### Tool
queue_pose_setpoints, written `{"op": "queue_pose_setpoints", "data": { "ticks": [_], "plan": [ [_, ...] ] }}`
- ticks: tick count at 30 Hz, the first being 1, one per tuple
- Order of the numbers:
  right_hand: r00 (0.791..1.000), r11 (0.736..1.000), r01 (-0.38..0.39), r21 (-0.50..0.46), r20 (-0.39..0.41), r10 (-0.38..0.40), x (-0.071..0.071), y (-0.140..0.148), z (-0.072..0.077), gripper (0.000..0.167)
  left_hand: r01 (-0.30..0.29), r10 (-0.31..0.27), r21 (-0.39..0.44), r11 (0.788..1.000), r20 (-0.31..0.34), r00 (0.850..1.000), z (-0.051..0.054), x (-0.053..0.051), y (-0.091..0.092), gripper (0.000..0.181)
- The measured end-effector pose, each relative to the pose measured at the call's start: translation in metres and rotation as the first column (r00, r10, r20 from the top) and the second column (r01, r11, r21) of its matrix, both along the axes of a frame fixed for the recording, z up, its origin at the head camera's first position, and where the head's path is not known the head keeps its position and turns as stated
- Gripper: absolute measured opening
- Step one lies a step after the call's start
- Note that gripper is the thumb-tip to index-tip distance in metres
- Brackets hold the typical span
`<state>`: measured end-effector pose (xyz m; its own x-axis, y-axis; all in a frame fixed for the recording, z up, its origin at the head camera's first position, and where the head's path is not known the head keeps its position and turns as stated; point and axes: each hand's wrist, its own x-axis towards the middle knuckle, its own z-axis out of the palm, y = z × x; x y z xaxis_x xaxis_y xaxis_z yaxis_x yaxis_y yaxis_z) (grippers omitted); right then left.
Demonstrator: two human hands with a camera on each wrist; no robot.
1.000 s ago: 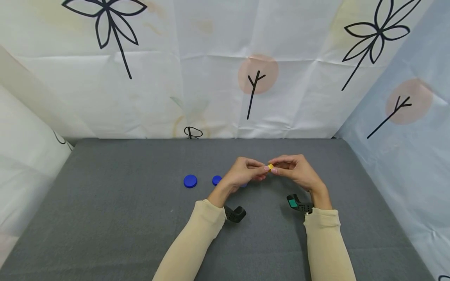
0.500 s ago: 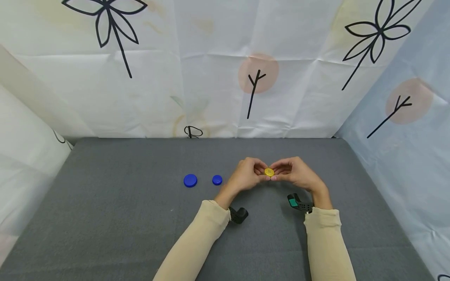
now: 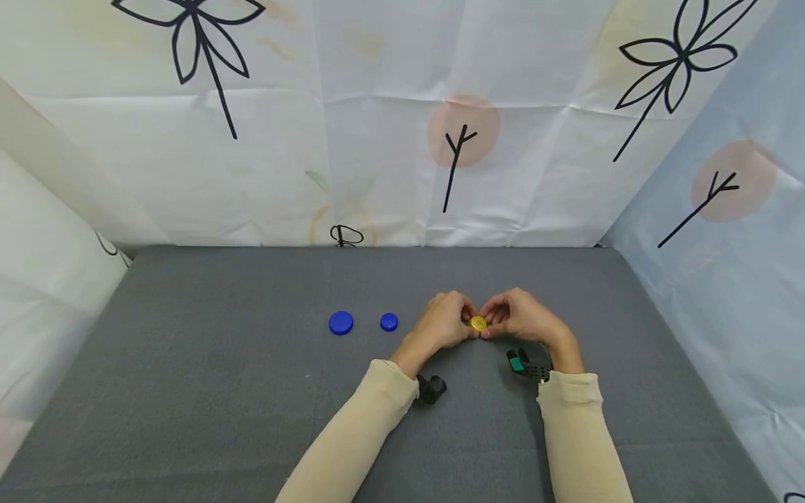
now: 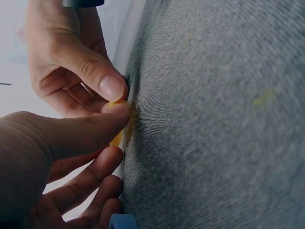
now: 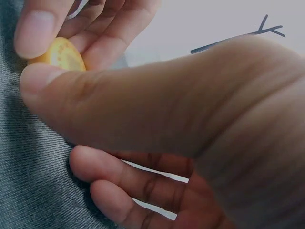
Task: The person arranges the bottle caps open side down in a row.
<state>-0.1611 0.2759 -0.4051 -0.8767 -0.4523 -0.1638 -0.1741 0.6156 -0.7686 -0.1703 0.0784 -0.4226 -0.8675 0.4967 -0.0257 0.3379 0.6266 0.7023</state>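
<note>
A small round yellow bottle cap lies low, close against the grey tabletop, its embossed face turned up toward the head camera. My left hand pinches its left edge, and my right hand pinches the right edge. Both thumbs press the near side, almost meeting. In the right wrist view the cap shows tilted behind the two thumb tips. From the left wrist, only slivers of yellow cap peep out between the fingers. Whether it touches the cloth is hard to tell.
Left of my hands, a large blue cap and a smaller blue cap lie on the grey cloth. A light-blue object shows at the bottom of the left wrist view. A printed white curtain stands behind the table.
Both hands have come down and slightly toward the person with the yellow cap, which turned from edge-on to face-up. A blue piece seen beside the left hand earlier is out of the head view's sight.
</note>
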Motion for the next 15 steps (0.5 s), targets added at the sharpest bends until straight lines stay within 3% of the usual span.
{"op": "queue_pose_setpoints", "data": {
  "ticks": [10,15],
  "plan": [
    [0.999,0.999,0.012,0.05,0.039,-0.014,-0.002,-0.003,0.001,0.026,0.02,-0.026,-0.079,0.997,-0.076,0.997,-0.002,0.002,-0.001,0.024],
    [0.999,0.998,0.038,0.057,0.002,-0.038,0.0,0.0,0.003,0.033,0.015,-0.025,-0.08,0.997,-0.126,0.992,0.008,0.005,-0.019,0.035]
  ]
}}
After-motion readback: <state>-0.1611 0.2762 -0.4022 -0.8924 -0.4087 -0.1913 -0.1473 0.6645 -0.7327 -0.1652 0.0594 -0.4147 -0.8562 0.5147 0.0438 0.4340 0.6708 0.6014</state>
